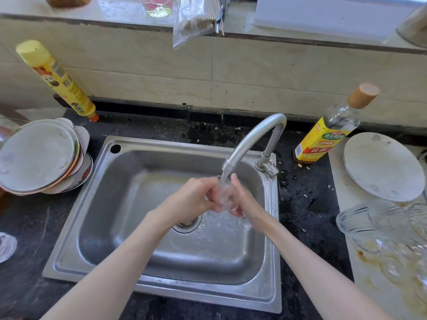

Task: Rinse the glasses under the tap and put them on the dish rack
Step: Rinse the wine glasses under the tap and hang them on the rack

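Head view: dark stone counter (pixel 307 204) under a tiled wall, steel sink (pixel 161 287) set in the middle. Tap (pixel 251 137) running. Small clear glass (pixel 227 195) directly under the stream, over the basin, gripped on both sides: left hand (pixel 196 197) curled round one side, right hand (pixel 242 199) wrapped round the other. Likely light, rigid, brittle and slick when wet; best held round the body, not the rim. More glassware (pixel 379 218) lying at right. No dish rack recognisable.

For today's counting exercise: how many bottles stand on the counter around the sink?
2: a yellow bottle at the back left by the wall, and a clear wood-capped bottle right of the tap.
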Available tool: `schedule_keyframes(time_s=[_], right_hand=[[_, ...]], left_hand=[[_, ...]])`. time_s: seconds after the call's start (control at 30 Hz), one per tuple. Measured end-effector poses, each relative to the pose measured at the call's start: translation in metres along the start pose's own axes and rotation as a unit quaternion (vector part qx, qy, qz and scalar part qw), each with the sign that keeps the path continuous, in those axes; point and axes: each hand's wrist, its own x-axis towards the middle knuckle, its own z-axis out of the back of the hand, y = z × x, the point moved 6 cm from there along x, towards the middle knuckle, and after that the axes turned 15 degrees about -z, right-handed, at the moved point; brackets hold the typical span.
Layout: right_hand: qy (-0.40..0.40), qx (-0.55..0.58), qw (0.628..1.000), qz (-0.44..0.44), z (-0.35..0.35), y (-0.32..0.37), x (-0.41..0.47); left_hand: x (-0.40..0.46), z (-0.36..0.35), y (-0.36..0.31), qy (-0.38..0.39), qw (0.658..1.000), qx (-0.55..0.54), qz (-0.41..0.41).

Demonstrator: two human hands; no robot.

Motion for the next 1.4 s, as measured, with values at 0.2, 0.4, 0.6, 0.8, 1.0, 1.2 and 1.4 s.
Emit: schedule_keyframes(time_s=[0.2,0.4,0.6,0.8,1.0,1.2,1.4], right_hand=[[0.024,0.043,0.998,-0.029,0.001,0.001,-0.007],[0.016,0.002,1.000,0.014,0.003,0.001,0.001],[0.036,0.049,0.998,-0.034,-0.003,-0.007,-0.006],[0.128,0.064,0.983,-0.113,-0.004,-0.023,-0.012],[0.010,0.019,1.000,0.007,0.000,-0.013,-0.019],[0.143,0.070,0.973,-0.164,0.000,-0.032,-0.018],[0.025,-0.061,0.997,-0.040,0.011,-0.012,-0.020]], left_hand=[[-0.002,-0.007,-0.006,0.047,0.996,0.028,-0.065],[0.002,0.011,0.002,-0.012,1.000,0.009,-0.024],[0.002,0.010,-0.008,-0.090,0.994,0.011,-0.063],[0.009,0.010,-0.016,0.089,0.994,-0.049,-0.027],[0.006,0.001,0.003,-0.032,0.996,-0.083,0.008],[0.007,-0.012,-0.021,0.214,0.972,0.078,-0.053],[0.006,0.000,-0.002,0.043,0.999,-0.030,-0.014]])
